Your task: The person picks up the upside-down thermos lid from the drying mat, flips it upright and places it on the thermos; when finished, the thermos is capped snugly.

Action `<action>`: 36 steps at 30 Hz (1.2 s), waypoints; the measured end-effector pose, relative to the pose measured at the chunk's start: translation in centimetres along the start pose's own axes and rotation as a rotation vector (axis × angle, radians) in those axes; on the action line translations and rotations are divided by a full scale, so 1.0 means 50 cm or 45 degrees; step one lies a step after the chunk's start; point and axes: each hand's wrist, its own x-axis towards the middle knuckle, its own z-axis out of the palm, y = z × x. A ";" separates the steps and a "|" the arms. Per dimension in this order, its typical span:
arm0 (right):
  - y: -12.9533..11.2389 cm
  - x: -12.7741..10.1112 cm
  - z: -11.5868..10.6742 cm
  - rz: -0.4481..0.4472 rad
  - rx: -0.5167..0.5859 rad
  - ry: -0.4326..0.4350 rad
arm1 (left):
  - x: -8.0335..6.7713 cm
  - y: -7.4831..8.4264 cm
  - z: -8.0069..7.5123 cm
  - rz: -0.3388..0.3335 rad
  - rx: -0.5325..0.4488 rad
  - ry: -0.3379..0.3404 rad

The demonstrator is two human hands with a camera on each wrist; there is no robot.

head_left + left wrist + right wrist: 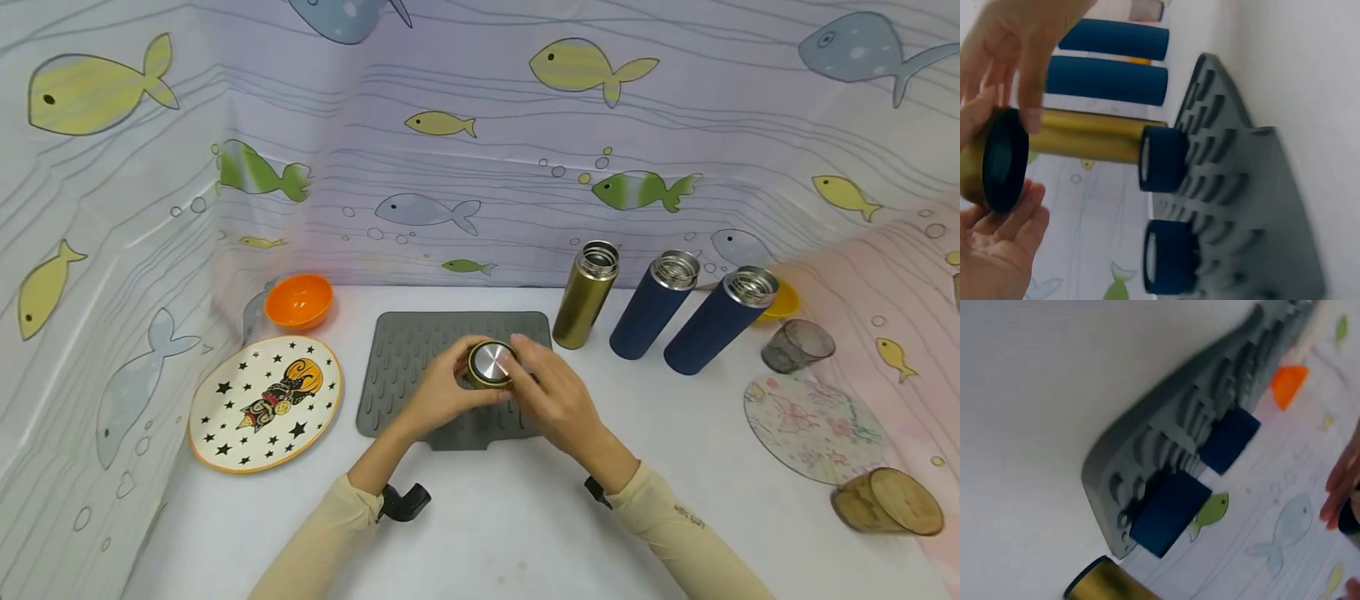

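A gold bottle lid (492, 363) with a brushed steel top is held between both hands over the grey drying mat (453, 433). My left hand (442, 387) curls its thumb and fingers round the lid's side. On its right, my right hand (553, 400) grips the lid, one finger over the top. The left wrist view shows the lid's dark underside (1004, 159). Two navy lids (1163, 159) (1169, 256) rest on the mat; the hands hide them in the head view. A gold bottle (583, 300) and two navy bottles (648, 312) (712, 329) stand uncapped right of the mat.
An orange bowl (299, 302) and a star-patterned plate (217, 417) sit at left. At right are a yellow bowl (782, 302), a grey glass (797, 347), a round floral mat (813, 429) and an amber glass (885, 502). A fish-print curtain (450, 175) borders the table.
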 end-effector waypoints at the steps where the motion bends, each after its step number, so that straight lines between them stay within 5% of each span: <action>1: 0.009 0.000 -0.004 0.129 0.010 -0.004 | 0.011 0.005 0.002 0.010 0.009 0.022; 7: 0.104 0.012 -0.002 1.146 0.131 0.135 | 0.099 0.050 0.010 0.096 0.033 0.137; 11: 0.175 0.018 0.027 1.534 0.304 0.124 | 0.158 0.084 0.024 0.111 0.001 0.149; 17: 0.207 0.004 0.045 1.606 0.363 0.135 | 0.211 0.119 0.068 0.161 -0.045 0.155; 25: 0.082 -0.033 -0.038 1.468 0.297 0.299 | 0.198 0.158 0.134 0.282 -0.011 0.155; 36: 0.037 -0.069 -0.068 1.490 0.262 0.341 | 0.209 0.133 0.227 0.177 0.041 0.007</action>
